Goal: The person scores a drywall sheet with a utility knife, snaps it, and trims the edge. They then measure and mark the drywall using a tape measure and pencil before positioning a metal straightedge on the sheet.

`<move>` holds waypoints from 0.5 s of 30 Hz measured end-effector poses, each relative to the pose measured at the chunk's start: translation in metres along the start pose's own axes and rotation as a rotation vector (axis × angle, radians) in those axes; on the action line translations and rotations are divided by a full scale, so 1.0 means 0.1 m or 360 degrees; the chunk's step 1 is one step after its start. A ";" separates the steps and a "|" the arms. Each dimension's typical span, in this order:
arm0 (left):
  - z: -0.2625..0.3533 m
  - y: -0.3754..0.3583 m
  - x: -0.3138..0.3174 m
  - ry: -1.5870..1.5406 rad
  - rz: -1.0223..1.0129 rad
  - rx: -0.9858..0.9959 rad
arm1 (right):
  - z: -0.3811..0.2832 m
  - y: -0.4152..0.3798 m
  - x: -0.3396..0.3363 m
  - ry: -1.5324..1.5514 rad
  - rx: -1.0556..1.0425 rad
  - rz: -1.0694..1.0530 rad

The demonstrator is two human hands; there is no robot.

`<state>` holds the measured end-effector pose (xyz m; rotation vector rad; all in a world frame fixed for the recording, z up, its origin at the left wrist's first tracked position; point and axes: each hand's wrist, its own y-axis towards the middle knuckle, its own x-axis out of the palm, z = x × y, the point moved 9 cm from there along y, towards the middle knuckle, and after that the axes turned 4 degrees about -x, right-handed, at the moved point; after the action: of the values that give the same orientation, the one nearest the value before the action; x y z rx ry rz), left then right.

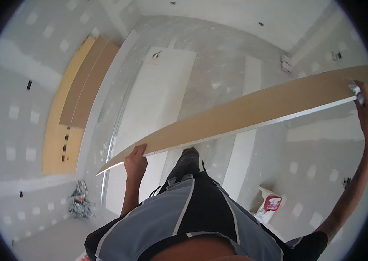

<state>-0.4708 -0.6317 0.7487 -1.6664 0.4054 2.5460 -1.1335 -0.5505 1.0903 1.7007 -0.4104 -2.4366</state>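
Note:
A long strip of drywall (245,106), brown paper face up and white along its near edge, stretches across in front of my body, held off the floor. My left hand (135,162) is closed on its near edge toward the left end, fingers over the brown face. Far to the right, my right hand (367,101) is closed around the same edge near the other end. A small silvery object (354,88) shows at the fingers of that hand; I cannot make out what it is.
A large white board (160,87) lies on the floor with a small tool (156,55) on it. Yellowish and brown panels (90,82) lean on the left wall. A narrower white strip (241,156), a red-and-white bag (272,203) and a grey heap (79,200) also lie around.

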 end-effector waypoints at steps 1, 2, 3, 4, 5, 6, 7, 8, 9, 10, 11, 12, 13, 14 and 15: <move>0.14 0.25 -0.02 -0.0053 0.0050 0.0072 | 0.17 -0.06 -0.10 -0.0041 0.0044 0.0000; 0.25 0.49 0.02 -0.0079 0.0045 0.0128 | 0.04 -0.11 -0.29 -0.0140 0.0073 0.0028; 0.35 0.72 0.06 -0.0076 0.0076 0.0164 | -0.12 -0.16 -0.52 -0.0242 0.0105 0.0062; 0.43 0.94 0.14 -0.0078 0.0082 0.0208 | -0.27 -0.20 -0.71 -0.0334 0.0126 0.0091; 0.55 1.11 0.26 -0.0107 0.0014 0.0292 | -0.38 -0.24 -0.86 -0.0410 0.0157 0.0096; 0.66 1.31 0.32 -0.0150 0.0029 0.0335 | -0.52 -0.28 -1.01 -0.0498 0.0184 0.0096; 0.79 1.53 0.37 -0.0201 0.0074 0.0367 | -0.51 -0.37 -1.16 -0.0554 0.0267 0.0090; 0.88 1.67 0.48 -0.0237 0.0041 0.0424 | -0.49 -0.46 -1.25 -0.0591 0.0362 0.0073; 0.95 1.79 0.65 -0.0208 0.0001 0.0485 | -0.19 -0.84 -1.26 -0.0440 0.0793 0.0004; 1.06 2.00 0.77 -0.0169 -0.0022 0.0554 | -0.40 -0.78 -1.36 -0.0538 0.0595 0.0164; 1.21 2.19 0.82 -0.0178 -0.0034 0.0622 | -0.62 -0.74 -1.46 -0.0656 0.0402 0.0323; 1.40 2.32 0.87 -0.0198 -0.0042 0.0722 | -0.57 -0.84 -1.44 -0.0671 0.0484 0.0284; 1.56 2.44 0.94 -0.0218 -0.0088 0.0855 | -0.46 -1.06 -1.42 -0.0789 0.0735 0.0157; 1.70 2.54 1.06 -0.0227 -0.0197 0.1004 | -0.42 -1.42 -1.47 -0.0925 0.1008 -0.0018; 1.79 2.68 1.17 -0.0209 -0.0223 0.1018 | -0.41 -1.76 -1.48 -0.0957 0.1205 -0.0130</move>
<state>-0.7324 -0.8532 0.7580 -1.2315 0.9306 2.0862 -1.0364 -0.3487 1.1568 1.0878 -1.5137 -3.0488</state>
